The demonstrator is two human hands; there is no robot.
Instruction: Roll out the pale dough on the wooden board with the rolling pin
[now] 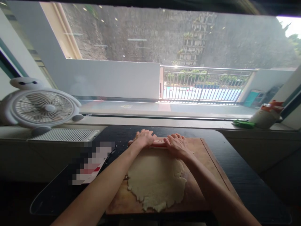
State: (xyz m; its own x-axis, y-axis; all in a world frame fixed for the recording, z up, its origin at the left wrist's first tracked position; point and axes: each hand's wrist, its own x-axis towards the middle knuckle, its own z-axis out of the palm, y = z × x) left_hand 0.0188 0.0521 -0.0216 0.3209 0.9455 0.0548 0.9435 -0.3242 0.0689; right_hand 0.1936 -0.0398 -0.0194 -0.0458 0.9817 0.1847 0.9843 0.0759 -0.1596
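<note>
A flat sheet of pale dough (pixel 156 179) with ragged edges lies on a wooden board (pixel 207 160). Across the dough's far edge lies a reddish-brown rolling pin (pixel 159 144). My left hand (pixel 144 138) rests on the pin's left part, and my right hand (pixel 177 145) on its right part, with a short stretch of the pin showing between them. The fingers of both hands curve over the pin and point away from me. Under the hands, the ends of the pin are partly hidden.
The board sits on a dark table (pixel 237 163). A blurred-out pale item (pixel 94 166) lies left of the board. A white fan (pixel 44 106) stands at the far left. On the sill at right are a green item (pixel 243 124) and a pale pot (pixel 264 117).
</note>
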